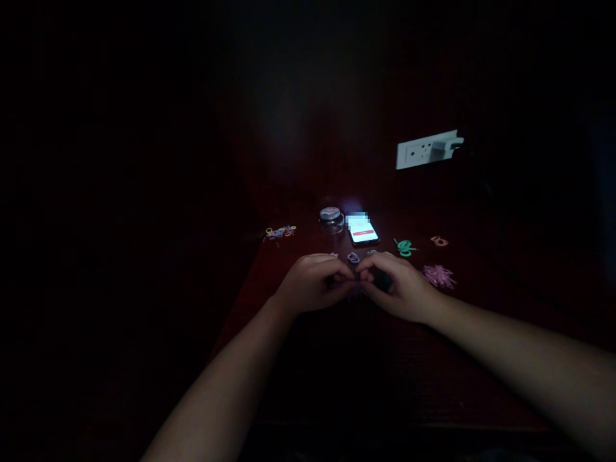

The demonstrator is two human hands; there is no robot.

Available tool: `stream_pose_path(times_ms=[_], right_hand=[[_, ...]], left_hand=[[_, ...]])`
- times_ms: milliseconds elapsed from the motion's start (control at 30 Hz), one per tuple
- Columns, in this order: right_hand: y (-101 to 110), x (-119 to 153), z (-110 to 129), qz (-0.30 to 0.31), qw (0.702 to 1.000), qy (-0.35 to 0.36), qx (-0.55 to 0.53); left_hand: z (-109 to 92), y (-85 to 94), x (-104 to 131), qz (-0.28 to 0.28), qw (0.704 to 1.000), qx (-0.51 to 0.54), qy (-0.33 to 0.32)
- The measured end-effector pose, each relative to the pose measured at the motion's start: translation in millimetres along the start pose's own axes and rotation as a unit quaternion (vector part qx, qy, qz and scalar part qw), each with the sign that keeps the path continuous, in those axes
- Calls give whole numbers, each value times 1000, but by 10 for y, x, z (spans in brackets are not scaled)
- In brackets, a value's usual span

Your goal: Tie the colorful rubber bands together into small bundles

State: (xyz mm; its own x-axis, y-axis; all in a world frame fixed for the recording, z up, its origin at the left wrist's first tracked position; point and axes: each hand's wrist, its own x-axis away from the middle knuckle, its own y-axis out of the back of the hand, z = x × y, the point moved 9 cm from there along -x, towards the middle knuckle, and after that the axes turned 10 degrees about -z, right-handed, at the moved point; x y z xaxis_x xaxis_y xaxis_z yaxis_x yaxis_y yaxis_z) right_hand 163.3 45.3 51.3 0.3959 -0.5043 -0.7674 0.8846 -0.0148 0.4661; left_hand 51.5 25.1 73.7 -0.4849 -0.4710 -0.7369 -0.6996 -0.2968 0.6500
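Note:
Both hands meet over the dark red table, thumbs and forefingers pinched close together. My left hand is closed on something too small and dark to make out. Fingertip to fingertip with it, my right hand is pinched in the same way. Purple pieces lie under the fingertips, partly covered. Just beyond them is a small pale purple looped piece. A pile of pink strips lies to the right of my right hand.
A lit phone lies behind the hands, beside a round clear container. Green loops and orange loops are at the right, mixed coloured bits at the left. A power socket holds a plug.

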Motion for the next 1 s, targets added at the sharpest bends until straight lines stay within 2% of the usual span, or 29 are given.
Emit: stream_pose_path(times_ms=[300, 1000], right_hand=[[-18, 1, -13, 11, 1000, 6, -1], [6, 6, -14, 1, 1000, 14, 8]], left_hand=[[2, -29, 0, 19, 1000, -5, 6], [31, -9, 6, 13, 999, 17, 25]])
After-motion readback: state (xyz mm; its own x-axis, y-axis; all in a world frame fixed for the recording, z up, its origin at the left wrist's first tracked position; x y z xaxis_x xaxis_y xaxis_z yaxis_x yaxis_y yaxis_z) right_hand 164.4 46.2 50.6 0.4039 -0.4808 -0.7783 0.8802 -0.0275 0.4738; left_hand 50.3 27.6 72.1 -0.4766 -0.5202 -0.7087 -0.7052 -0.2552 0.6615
